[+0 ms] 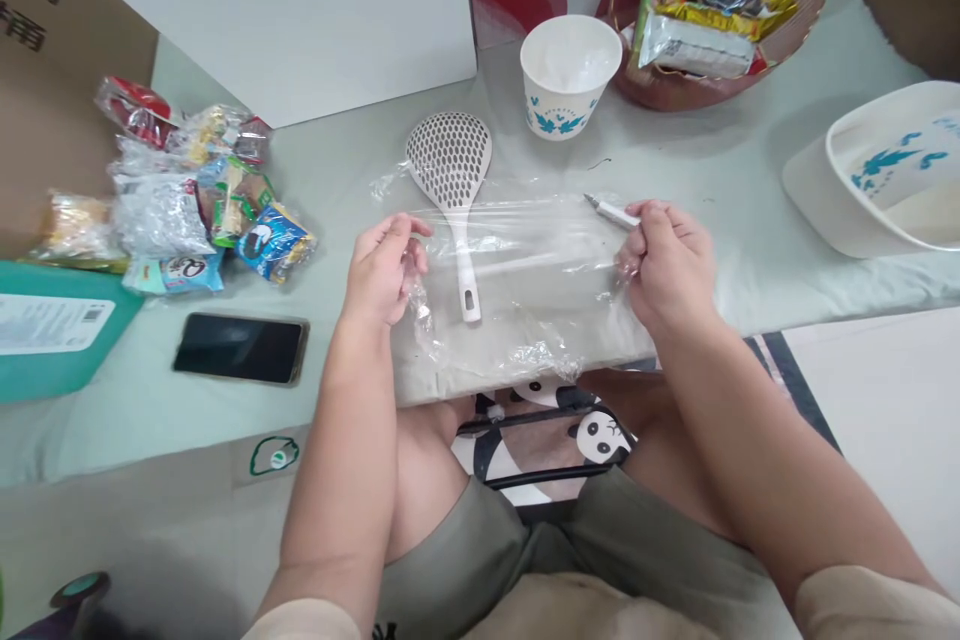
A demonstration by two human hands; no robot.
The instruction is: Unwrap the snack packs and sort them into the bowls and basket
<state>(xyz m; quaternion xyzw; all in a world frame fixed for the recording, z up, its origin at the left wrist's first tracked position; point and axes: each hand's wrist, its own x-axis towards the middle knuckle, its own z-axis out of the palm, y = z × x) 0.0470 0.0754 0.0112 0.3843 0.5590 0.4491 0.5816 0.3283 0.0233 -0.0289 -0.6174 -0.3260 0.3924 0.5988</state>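
A sheet of clear plastic film [536, 295] is stretched between my hands just over the table. My left hand [384, 268] pinches its left edge, fingers curled. My right hand [670, 265] is closed on the film's right side and also grips a slim white pen [613, 212], whose thin dark tip points up and left. A white slotted skimmer [450, 165] lies head away from me, near my left hand. Its handle overlaps the film; I cannot tell whether it is on top or beneath.
Left: wrapped snacks [199, 190], a black phone [241, 348] and a green container [67, 370]. Behind stand a white box [300, 10] and a paper tub [566, 85]. A snack-filled basket [660, 95] is back right; a white bin [825, 190] stands right. The table edge runs above my lap.
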